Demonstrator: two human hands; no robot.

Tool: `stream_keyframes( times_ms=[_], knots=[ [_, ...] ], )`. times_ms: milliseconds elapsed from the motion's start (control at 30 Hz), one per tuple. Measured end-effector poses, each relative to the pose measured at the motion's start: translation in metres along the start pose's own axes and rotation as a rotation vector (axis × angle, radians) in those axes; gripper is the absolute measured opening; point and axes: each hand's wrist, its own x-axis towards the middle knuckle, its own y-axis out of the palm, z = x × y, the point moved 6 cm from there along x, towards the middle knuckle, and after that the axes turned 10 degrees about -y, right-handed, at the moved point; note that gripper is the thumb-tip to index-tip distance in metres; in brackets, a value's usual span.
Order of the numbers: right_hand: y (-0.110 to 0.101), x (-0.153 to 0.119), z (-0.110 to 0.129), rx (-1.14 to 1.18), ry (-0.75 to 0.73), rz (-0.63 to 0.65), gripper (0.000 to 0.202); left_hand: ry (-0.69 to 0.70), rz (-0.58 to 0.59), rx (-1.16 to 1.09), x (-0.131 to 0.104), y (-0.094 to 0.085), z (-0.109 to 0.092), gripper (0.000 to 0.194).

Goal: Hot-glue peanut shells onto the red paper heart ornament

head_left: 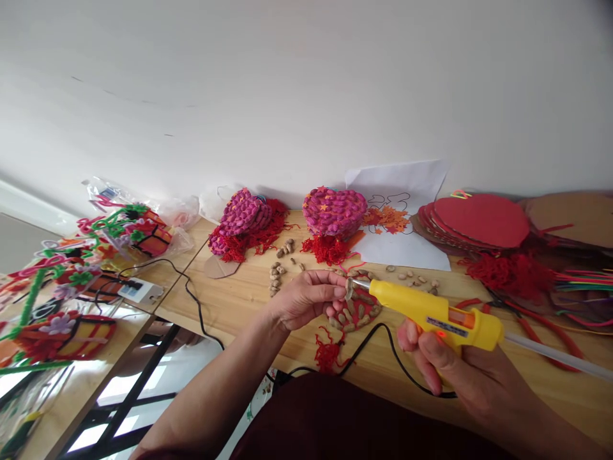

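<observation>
My right hand is wrapped round the grip of a yellow hot glue gun. A small red light glows on its side and a clear glue stick sticks out of the back. Between its fingertips my left hand pinches a peanut, with the nozzle at or very near it; contact is hard to make out. Below them lies a red heart-shaped piece with peanuts on it, partly hidden by the hands. Red yarn hangs at its lower end.
Loose peanuts lie around. Behind are pink peanut-covered hearts, a drawn paper sheet with orange stars, and stacked red cardboard shapes. Pipe-cleaner crafts and a power strip stand left. The gun's black cord crosses the table.
</observation>
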Motion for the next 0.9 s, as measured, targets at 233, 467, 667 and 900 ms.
stream_keyframes(
  times_ms=[233, 467, 667, 900],
  knots=[
    [-0.001, -0.002, -0.006, -0.024, 0.007, -0.005, 0.031, -0.006, -0.006, 0.008, 0.001, -0.001, 0.002, 0.029],
    [-0.001, -0.001, -0.003, -0.076, -0.017, -0.002, 0.033, -0.007, -0.009, -0.004, 0.001, -0.001, 0.002, 0.030],
    [-0.001, 0.000, -0.005, -0.086, 0.020, 0.004, 0.039, -0.007, 0.001, -0.006, 0.001, -0.002, 0.002, 0.028],
    [0.001, 0.001, 0.006, -0.043, 0.072, -0.094, 0.042, -0.002, -0.006, -0.010, 0.001, -0.003, 0.002, 0.028]
  ],
)
